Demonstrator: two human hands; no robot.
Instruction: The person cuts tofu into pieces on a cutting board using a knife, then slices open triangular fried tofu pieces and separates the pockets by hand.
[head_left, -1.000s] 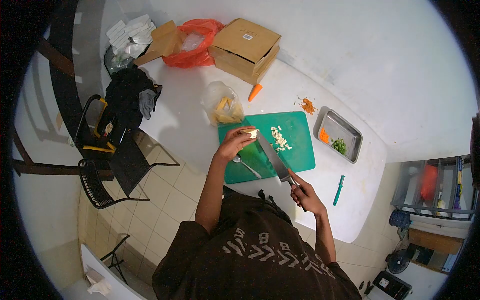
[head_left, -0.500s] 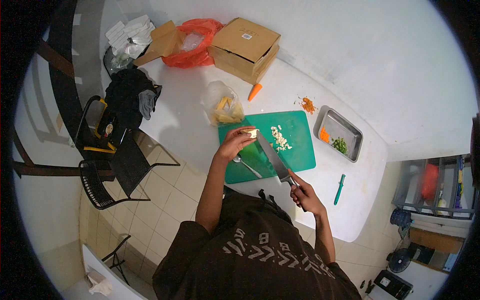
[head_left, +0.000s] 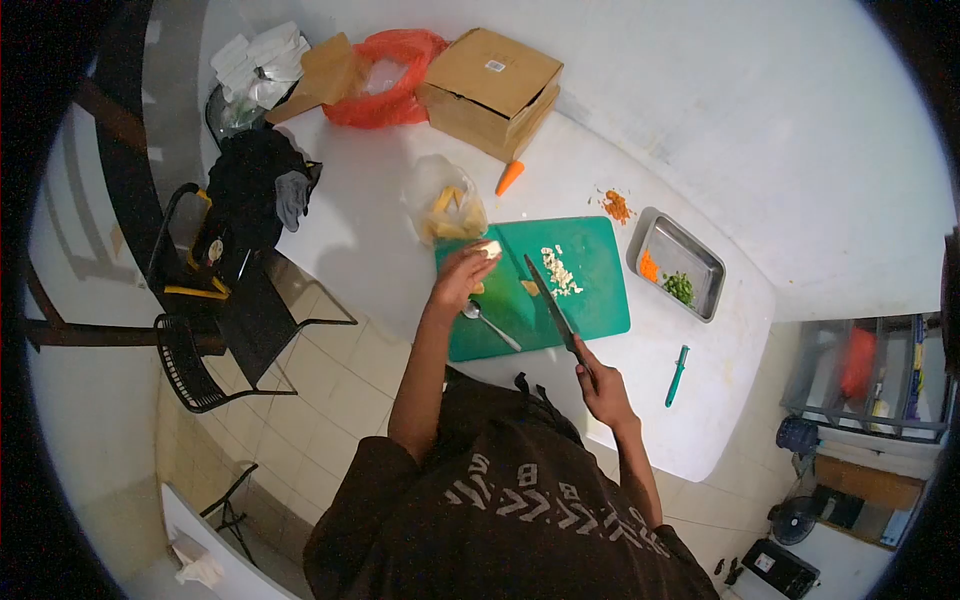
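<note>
My left hand (head_left: pixel 466 272) is closed around a pale yellow vegetable piece (head_left: pixel 489 249), whose kind I cannot make out, above the left part of the green cutting board (head_left: pixel 590 310). In my right hand (head_left: pixel 604 392) is the handle of a large kitchen knife (head_left: pixel 552 303). Its blade slants across the board, apart from the held piece. Small chopped pale bits (head_left: pixel 559 272) lie right of the blade, and a thin yellowish slice (head_left: pixel 529 287) is just left of it. A metal spoon (head_left: pixel 492 326) rests on the board below my left hand.
Beyond the board stands a plastic bag of yellowish pieces (head_left: pixel 455 212), with a carrot piece (head_left: pixel 510 177) and cardboard box (head_left: pixel 492 92) behind. To the right are orange peelings (head_left: pixel 616 206), a metal tray (head_left: pixel 708 262) with orange and green chopped vegetables, and a green-handled peeler (head_left: pixel 677 376).
The knife has moved off the held piece and turned more edge-on. My left hand has shifted slightly left and up with the piece. The slice beside the blade now shows plainly.
</note>
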